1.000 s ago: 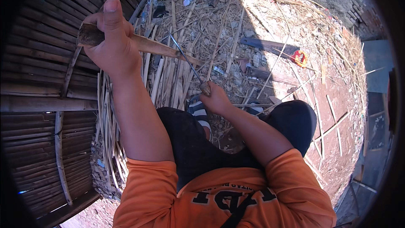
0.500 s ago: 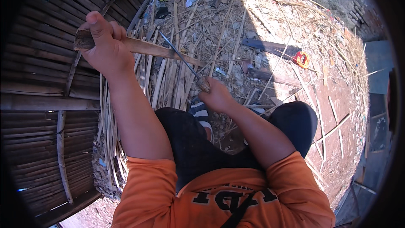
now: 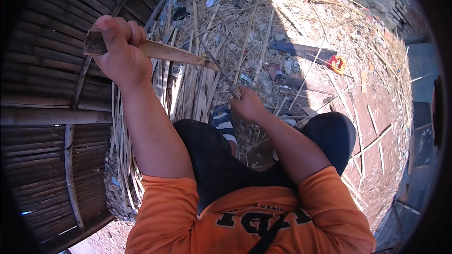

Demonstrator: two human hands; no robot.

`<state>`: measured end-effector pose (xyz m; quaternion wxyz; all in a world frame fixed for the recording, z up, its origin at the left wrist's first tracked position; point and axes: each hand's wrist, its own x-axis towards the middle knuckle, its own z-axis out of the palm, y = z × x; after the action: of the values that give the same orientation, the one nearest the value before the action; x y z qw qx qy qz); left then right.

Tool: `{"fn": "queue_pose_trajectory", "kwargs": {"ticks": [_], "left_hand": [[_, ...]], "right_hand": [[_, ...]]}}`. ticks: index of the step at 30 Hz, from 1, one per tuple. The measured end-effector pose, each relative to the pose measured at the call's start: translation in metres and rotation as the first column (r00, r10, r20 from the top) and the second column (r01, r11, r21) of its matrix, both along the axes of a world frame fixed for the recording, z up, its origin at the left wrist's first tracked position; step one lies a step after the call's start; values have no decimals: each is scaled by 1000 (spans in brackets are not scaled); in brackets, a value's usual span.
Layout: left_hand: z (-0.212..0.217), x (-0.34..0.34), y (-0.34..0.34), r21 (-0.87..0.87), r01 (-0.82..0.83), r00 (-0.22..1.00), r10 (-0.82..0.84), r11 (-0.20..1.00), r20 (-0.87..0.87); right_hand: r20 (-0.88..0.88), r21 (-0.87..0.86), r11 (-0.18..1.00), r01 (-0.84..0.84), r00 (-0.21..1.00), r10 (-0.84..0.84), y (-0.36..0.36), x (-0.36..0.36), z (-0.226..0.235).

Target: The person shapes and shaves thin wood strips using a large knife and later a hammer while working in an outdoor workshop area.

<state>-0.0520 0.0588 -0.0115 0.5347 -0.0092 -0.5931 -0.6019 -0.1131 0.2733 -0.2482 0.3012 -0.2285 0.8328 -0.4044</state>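
Note:
My left hand (image 3: 125, 61) is wrapped round the thick end of a bamboo slat (image 3: 174, 53), with the thumb along its cut end. The slat points right and tapers to a thin tip. In my right hand (image 3: 249, 106), closed round its handle, is a knife (image 3: 215, 61) with a long narrow blade seen nearly edge-on. The blade slants up and left, crossing near the tip of the slat. Whether the two touch I cannot tell.
Cut bamboo strips (image 3: 125, 146) lie in a pile at the left, beside a slatted bamboo wall (image 3: 42, 80). A handsaw (image 3: 301, 51) with a red and yellow handle rests on the littered ground ahead. My sandalled foot (image 3: 223, 122) is below the knife.
My right hand has moved slightly right and toward me, drawing the knife along toward the slat's tip. My left hand and the slat have hardly moved.

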Motion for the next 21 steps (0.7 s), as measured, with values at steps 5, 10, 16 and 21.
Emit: {"fn": "queue_pose_trajectory", "kwargs": {"ticks": [5,10,16,21], "left_hand": [[0,-2,5,-59,54,999,-54,997,2],[-1,-6,8,-89,-106,994,109,990,33],[2,3,-2,0,29,999,-29,1000,17],[-2,4,-4,-16,106,993,-105,994,46]], "right_hand": [[21,-283,956,77,997,-74,-9,8,61],[-34,-73,997,-23,999,21,-2,18,3],[-1,-62,998,8,1000,-8,1,-1,-4],[44,-233,972,26,999,-16,-9,6,41]]}}
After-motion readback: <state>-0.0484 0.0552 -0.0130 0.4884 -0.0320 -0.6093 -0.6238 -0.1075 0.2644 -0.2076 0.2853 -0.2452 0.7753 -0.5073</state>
